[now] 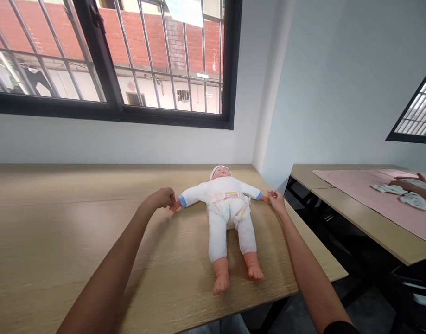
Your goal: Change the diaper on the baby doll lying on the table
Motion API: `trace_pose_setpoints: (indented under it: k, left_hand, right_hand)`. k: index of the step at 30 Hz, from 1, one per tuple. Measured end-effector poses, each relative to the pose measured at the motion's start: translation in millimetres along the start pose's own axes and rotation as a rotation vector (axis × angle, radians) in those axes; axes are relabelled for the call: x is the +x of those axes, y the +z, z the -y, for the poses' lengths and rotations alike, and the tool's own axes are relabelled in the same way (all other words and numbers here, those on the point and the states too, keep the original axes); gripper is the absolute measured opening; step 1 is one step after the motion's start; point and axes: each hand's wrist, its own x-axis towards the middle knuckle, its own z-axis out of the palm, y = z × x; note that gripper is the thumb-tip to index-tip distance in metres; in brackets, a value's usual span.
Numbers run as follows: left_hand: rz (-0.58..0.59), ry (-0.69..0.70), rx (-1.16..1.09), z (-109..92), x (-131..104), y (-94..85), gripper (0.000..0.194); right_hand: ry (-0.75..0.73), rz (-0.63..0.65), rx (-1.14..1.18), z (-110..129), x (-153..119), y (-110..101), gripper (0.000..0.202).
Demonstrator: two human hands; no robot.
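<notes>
A baby doll [224,195] lies on its back on the wooden table, head toward the wall and arms stretched out sideways. It wears a white long-sleeved top with blue cuffs, white leggings, a white cap and a diaper [230,208] over the leggings. Its feet are bare. My left hand [162,198] is closed at the doll's hand on the left side, fingers curled down over it. On the opposite side, my right hand [277,201] pinches the doll's other hand between thumb and fingers.
The wooden table [77,241] meets the wall under a barred window [167,60]. Across a gap to the right stands another table [355,218] with a pink cloth [359,190], white fabric pieces [412,200] and another doll, partly cut off.
</notes>
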Motion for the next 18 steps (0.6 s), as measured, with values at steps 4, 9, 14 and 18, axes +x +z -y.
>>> trace_pose_setpoints:
  k: [4,9,14,18]
  left_hand:
    - [0.034,0.003,-0.032,-3.0,-3.9,-1.2,0.013]
    - [0.007,0.008,-0.043,0.2,-2.4,-0.7,0.011]
    - [0.016,0.024,-0.020,3.9,1.3,0.8,0.010]
    - [-0.008,0.003,-0.030,1.9,0.9,0.8,0.009]
  right_hand:
    - [0.002,-0.003,0.008,-2.7,1.2,1.1,0.024]
    - [0.010,-0.013,0.017,-4.8,1.7,2.1,0.024]
    - [0.008,-0.035,0.022,-2.5,1.6,1.9,0.023]
    - [-0.017,-0.058,0.042,-0.3,0.9,1.6,0.023]
